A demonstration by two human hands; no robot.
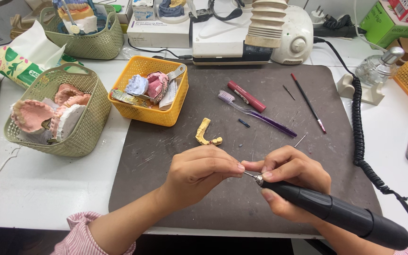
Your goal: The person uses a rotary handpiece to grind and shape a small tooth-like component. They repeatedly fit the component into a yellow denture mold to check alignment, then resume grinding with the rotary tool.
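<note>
The right hand [291, 177] held a black handpiece [336, 212] like a pen, its fingers [279, 165] pinched around the metal collar just behind a thin bur [249, 174]. The left hand [199, 172] met it from the other side, thumb and forefinger pressed together at the bur's tip. Whether a small piece sat between those fingertips I could not tell; they hid it.

To my eye the risk lay in that closeness. The bur's point stood touching, or nearly touching, the left fingertips, so if the tool spun or slipped sideways it could nick the skin. Anything tiny pinched there could also spring loose and get lost on the dark mat [166, 156]. The coiled cord [358, 123] ran along the mat's right edge and off the surface near the wrist; a tug on it might jerk the handpiece off line.

Both hands worked over the mat's near edge, roughly at its middle. A yellow wax arch [204, 132] lay just beyond the left hand, apart from it. Farther back lay a purple toothbrush [256, 113] and a red tube [246, 96], and at the mat's far left corner stood a yellow basket [175, 115] of casts.
</note>
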